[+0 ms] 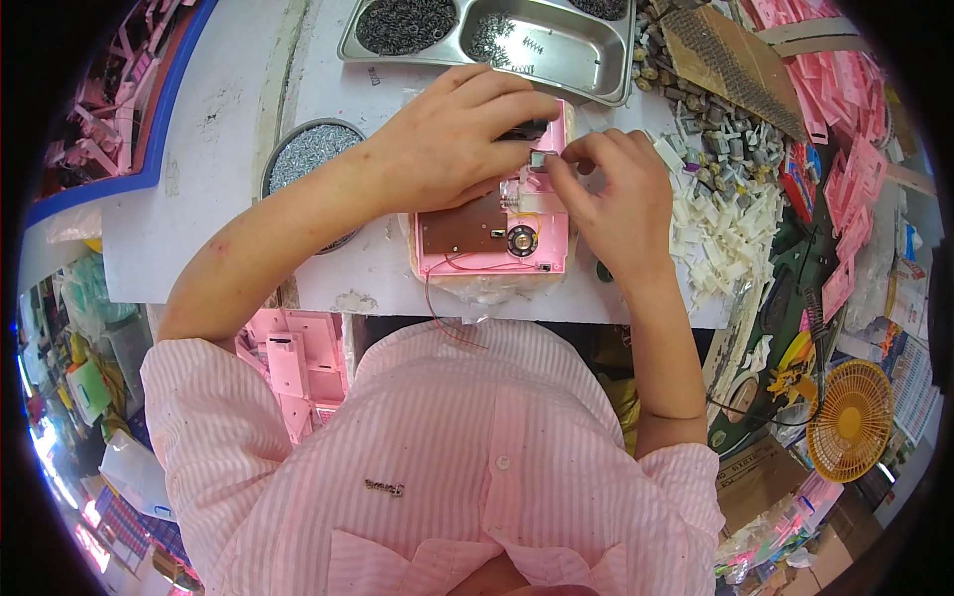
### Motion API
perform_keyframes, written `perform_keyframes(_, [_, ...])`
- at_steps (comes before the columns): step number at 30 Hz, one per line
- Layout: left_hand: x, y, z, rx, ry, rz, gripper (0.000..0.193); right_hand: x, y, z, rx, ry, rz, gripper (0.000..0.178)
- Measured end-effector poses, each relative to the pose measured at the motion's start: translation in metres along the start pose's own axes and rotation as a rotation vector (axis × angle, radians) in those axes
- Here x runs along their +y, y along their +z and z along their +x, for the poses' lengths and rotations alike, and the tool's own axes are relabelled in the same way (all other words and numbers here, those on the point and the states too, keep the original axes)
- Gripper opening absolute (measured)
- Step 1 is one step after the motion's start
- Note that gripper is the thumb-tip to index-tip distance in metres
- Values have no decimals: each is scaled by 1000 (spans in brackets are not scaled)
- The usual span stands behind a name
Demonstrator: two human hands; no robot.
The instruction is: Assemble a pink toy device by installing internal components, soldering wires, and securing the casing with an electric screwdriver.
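White counter in a crowded workshop, strewn with loose parts: compartmented metal tray at the far edge, screws in a round bowl to the left, white plastic pieces piled at right. Pink housing open straight ahead, beneath both hands, with brown board, round speaker and red wires toward the near end. Looks like fitting or adjusting a small greyish part in the housing's far half. Probably calls next for lining up, then pressing gently while bracing the housing. Left hand palm down over the housing, forearm slanted in from lower left, fingers bent over a dark piece; with tips partly hidden, cannot tell whether gripping. Right hand at the housing's right edge, forearm near upright, wrist turned inward, fingers narrow, thumb and index pinching the small greyish part. Cannot tell how firmly.
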State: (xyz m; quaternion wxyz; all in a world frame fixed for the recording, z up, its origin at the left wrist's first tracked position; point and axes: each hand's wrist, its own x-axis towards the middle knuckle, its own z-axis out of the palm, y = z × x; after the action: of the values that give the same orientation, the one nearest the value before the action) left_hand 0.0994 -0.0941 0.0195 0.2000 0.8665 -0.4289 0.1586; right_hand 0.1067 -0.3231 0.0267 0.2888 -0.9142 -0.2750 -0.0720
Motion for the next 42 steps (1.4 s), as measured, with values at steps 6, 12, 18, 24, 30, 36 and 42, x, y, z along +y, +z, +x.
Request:
perform_keyframes(6, [0, -6, -10, -44, 264, 227, 17, -12, 0, 11, -78, -50, -252, 20])
perform_keyframes(12, [-2, -9, -14, -20, 213, 309, 19, -10, -2, 8, -97, 123, -90, 20])
perform_keyframes(18, [2, -11, -15, -53, 141, 230, 27, -13, 2, 15, -191, 191, -120, 18])
perform_keyframes(24, [44, -11, -15, -93, -177, 212, 48, -46, 5, 7, -293, -122, -549, 18])
perform_keyframes(30, [54, -13, -22, -284, -219, 146, 85, 7, -47, 4, -195, -126, -302, 28])
perform_keyframes(36, [40, -18, -17, -407, -160, 95, 90, 306, -203, 58, 317, 433, -534, 43])
perform_keyframes(42, [25, -24, -27, -494, -18, 154, 94, 534, -266, 27, 305, 785, -931, 64])
